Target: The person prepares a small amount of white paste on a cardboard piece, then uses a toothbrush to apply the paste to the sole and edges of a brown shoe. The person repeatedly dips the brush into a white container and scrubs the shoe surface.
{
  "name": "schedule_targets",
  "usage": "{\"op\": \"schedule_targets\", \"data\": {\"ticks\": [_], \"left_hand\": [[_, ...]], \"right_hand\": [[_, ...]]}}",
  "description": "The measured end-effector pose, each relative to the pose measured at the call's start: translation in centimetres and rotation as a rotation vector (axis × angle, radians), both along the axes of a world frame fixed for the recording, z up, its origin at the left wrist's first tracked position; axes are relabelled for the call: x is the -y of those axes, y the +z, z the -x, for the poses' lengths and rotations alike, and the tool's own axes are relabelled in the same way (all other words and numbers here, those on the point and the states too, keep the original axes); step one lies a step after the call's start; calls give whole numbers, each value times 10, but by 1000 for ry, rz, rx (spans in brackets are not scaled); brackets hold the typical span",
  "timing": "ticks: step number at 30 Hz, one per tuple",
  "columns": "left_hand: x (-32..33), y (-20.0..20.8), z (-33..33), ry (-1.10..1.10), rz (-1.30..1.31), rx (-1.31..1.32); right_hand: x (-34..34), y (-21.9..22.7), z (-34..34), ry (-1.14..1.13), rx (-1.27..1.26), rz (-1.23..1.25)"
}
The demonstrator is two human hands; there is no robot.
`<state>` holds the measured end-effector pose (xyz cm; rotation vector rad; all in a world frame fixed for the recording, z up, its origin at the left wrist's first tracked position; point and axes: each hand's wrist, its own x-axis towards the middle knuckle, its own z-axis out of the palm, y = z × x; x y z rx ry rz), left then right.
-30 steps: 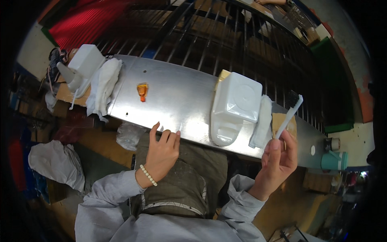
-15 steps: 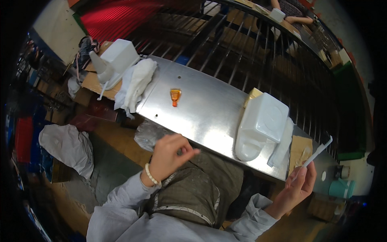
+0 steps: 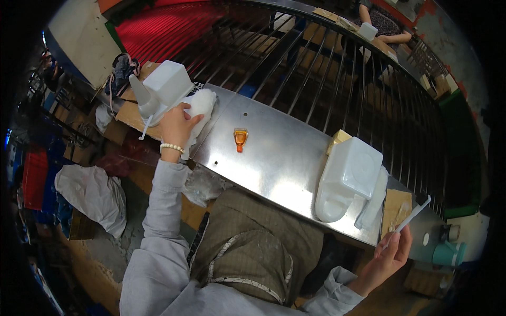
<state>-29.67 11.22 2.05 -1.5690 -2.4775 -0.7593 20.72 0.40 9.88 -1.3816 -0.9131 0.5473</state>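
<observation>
My left hand (image 3: pixel 176 126) reaches to the far left, its palm over a folded white cloth (image 3: pixel 202 105). Its thumb and index finger are apart on the cloth; the other fingers are partly hidden. Just beyond it stand a white plastic box-shaped container (image 3: pixel 167 83) and a pale cone-shaped nozzle (image 3: pixel 141 94). At the right, my right hand (image 3: pixel 391 253) pinches a slim white plastic stick (image 3: pixel 414 213) with a small bent tip, held pointing up and away. An orange, flask-shaped piece (image 3: pixel 240 139) lies by itself on the metal bench.
The metal bench (image 3: pixel 274 158) runs across in front of me. A second white container (image 3: pixel 350 168) lies at its right, beside another white cloth (image 3: pixel 373 203) and cardboard (image 3: pixel 396 208). Metal bars (image 3: pixel 316 79) run behind. A teal cup (image 3: pixel 448 254) stands far right; a co-worker (image 3: pixel 387 23) sits beyond.
My left hand has gone from in front of my lap up and left to the folded cloth. My right hand still holds the stick, now tilted slightly lower. The whole view has shifted a little.
</observation>
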Motion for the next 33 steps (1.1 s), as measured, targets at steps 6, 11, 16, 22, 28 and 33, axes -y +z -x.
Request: {"op": "schedule_targets", "data": {"ticks": [6,11,16,22,28,33], "left_hand": [[11,-4,-30,-268,-211,270],[30,4,5,84,-614,314],[39,11,15,33,-276,143],[33,1,-39,-334,-314,9],[12,-11,-43,-198,-89,-83],[25,15,-45,-262,-542,977]], "right_hand": [[-3,-7,-5,14,-43,-53],[-6,-11,-3,-26,-49,-37],[-8,-17,3,-12,-90,-23],[-8,-14,8,-5,-86,-2],[-4,-14,4,-50,-66,-19],[-1,-16,-2,30,-143,-25]]}}
